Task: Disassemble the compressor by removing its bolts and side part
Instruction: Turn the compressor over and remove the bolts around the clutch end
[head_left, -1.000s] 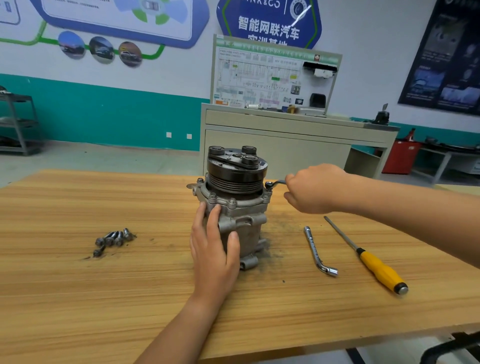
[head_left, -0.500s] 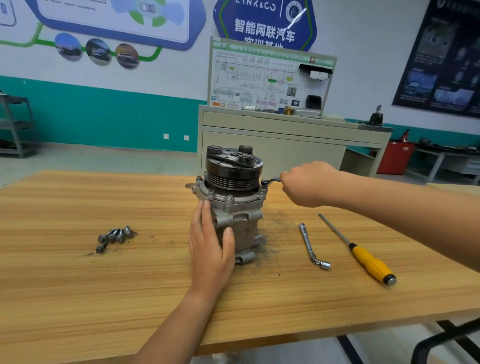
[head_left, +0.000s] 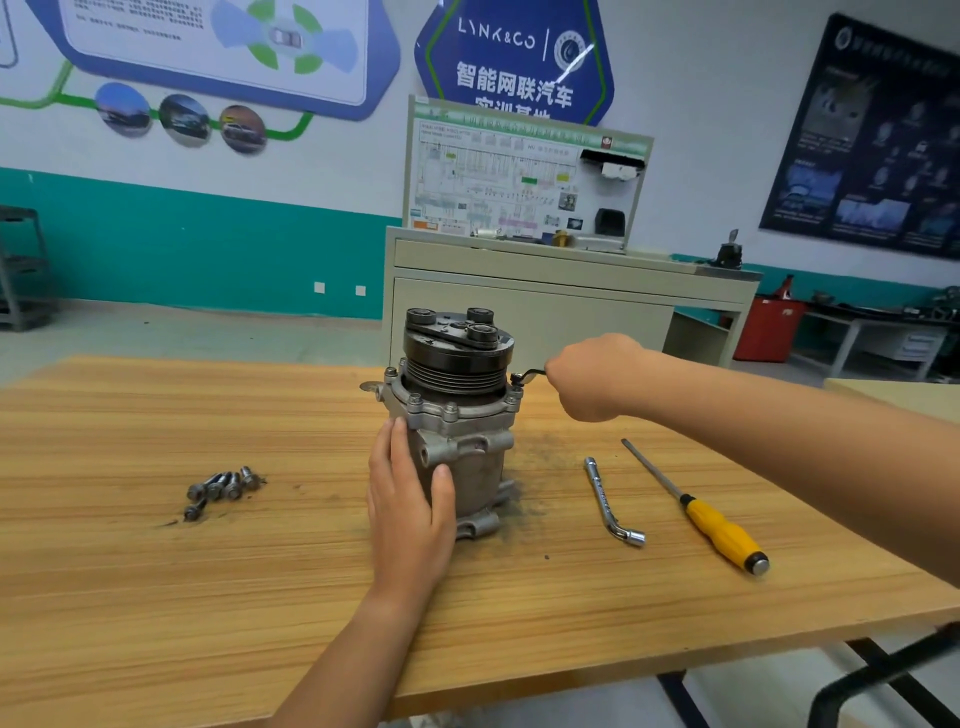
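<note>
While removed bolts (head_left: 221, 488) lie centre left, the compressor (head_left: 457, 415) at frame centre is braced by the flat-fingered left hand (head_left: 410, 509); a wrench (head_left: 530, 375) is gripped by the right hand (head_left: 592, 376); flange bolts (head_left: 450, 410) are seen fitted.

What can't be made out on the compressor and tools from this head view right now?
All in the head view:
- The wrench: its handle is buried in the right hand; whether its head sits fully on a bolt is too small to tell.
- The compressor: any far-side flange bolts are hidden behind its pulley; the near-left body is covered by the left hand.
- The loose bolts: overlapping and small, count uncertain.
</note>
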